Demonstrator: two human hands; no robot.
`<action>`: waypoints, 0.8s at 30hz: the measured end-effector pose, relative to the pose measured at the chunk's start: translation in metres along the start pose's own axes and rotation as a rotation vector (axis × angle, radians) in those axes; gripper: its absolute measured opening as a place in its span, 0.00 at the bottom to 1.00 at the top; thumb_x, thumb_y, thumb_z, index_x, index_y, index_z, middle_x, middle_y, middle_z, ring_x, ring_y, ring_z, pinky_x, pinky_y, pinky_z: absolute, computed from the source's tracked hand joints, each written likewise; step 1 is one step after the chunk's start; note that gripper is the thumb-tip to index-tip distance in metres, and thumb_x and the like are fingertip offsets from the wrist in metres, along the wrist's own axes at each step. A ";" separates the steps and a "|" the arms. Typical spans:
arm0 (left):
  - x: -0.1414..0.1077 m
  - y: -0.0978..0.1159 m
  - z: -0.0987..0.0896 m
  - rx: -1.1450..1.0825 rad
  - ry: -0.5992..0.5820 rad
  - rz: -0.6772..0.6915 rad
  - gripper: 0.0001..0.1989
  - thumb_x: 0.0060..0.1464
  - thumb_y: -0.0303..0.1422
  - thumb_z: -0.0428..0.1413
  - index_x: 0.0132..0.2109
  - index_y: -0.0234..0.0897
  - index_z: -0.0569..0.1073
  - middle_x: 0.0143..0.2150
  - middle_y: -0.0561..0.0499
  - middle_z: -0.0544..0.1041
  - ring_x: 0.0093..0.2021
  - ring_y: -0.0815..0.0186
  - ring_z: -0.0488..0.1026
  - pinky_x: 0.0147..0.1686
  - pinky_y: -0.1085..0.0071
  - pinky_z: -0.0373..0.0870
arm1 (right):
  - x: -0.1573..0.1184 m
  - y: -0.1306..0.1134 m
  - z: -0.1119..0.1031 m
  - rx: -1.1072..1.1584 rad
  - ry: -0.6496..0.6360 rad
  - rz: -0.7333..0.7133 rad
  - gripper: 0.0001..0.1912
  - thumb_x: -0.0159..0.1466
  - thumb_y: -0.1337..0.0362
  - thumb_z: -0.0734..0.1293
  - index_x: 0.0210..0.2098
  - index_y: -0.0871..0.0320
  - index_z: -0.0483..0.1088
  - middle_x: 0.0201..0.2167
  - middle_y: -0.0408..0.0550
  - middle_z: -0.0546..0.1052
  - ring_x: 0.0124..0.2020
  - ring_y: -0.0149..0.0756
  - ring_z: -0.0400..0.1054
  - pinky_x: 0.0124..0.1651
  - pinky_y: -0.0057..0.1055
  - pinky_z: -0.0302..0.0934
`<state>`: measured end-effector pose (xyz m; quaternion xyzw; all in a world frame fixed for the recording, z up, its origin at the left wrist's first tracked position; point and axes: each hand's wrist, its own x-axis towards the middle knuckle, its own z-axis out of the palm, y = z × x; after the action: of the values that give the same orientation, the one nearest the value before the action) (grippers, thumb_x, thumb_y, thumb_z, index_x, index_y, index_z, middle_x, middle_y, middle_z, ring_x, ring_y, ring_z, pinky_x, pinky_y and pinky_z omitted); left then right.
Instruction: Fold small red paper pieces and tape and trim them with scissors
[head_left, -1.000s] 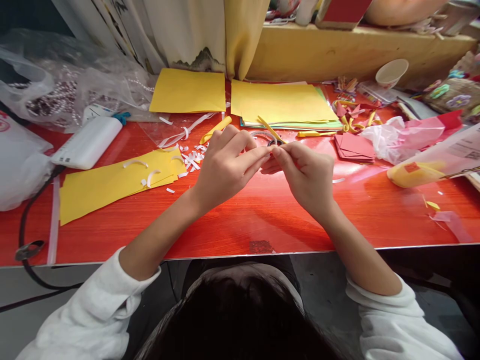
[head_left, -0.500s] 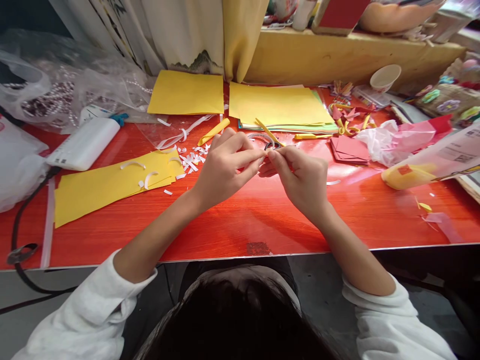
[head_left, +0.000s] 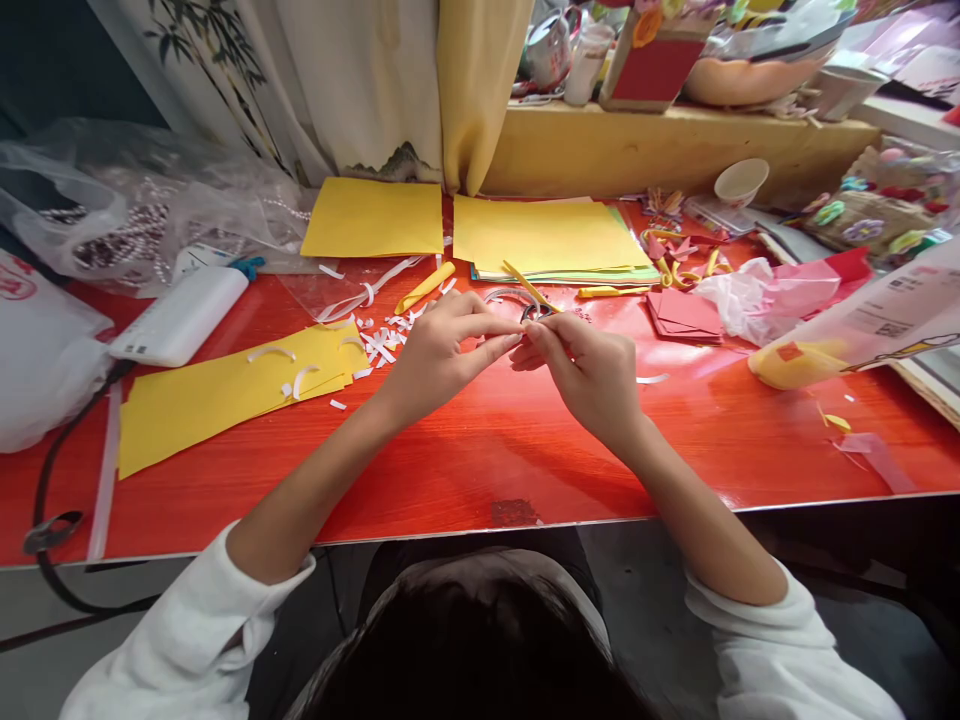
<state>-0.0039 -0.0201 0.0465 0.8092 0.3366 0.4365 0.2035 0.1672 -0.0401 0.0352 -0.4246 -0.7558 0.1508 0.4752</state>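
My left hand (head_left: 450, 350) and my right hand (head_left: 589, 365) meet above the middle of the red table (head_left: 465, 460), fingertips together. Each is closed in a pinch; what lies between the fingers is too small and hidden to name. Just behind them are a thin yellow strip (head_left: 525, 285) and a dark ring-shaped thing (head_left: 537, 312), partly covered by my right hand. A rolled yellow paper (head_left: 425, 288) lies behind my left hand, with white paper scraps (head_left: 382, 343) to its left.
Yellow sheets (head_left: 551, 235) lie at the back, cut yellow strips (head_left: 232, 395) at the left beside a white power bank (head_left: 180, 315). Red paper squares (head_left: 684, 315), crumpled wrapping (head_left: 780, 290) and a clear plastic sleeve (head_left: 847, 330) are at the right. A paper cup (head_left: 741, 182) stands behind.
The camera view has shifted, so the table and its things appear lower. Both hands keep their fingertips together, and my left fingers look a little straighter.
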 end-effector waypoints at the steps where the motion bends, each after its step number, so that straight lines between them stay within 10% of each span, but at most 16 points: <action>1: 0.000 0.000 0.000 0.003 -0.004 0.003 0.08 0.55 0.35 0.55 0.39 0.41 0.78 0.30 0.50 0.71 0.34 0.67 0.68 0.36 0.69 0.66 | 0.000 0.000 0.000 0.002 -0.002 0.000 0.12 0.67 0.60 0.58 0.31 0.57 0.67 0.23 0.43 0.77 0.26 0.31 0.74 0.29 0.27 0.68; 24: 0.000 0.005 -0.003 -0.241 -0.084 -0.227 0.07 0.53 0.33 0.56 0.30 0.37 0.76 0.25 0.53 0.69 0.30 0.69 0.66 0.35 0.69 0.63 | 0.001 -0.002 -0.002 0.084 -0.068 0.044 0.13 0.67 0.60 0.58 0.29 0.59 0.67 0.22 0.44 0.76 0.24 0.30 0.74 0.28 0.25 0.68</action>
<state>-0.0041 -0.0234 0.0513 0.7533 0.3622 0.4138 0.3606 0.1676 -0.0409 0.0377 -0.4154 -0.7550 0.2069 0.4633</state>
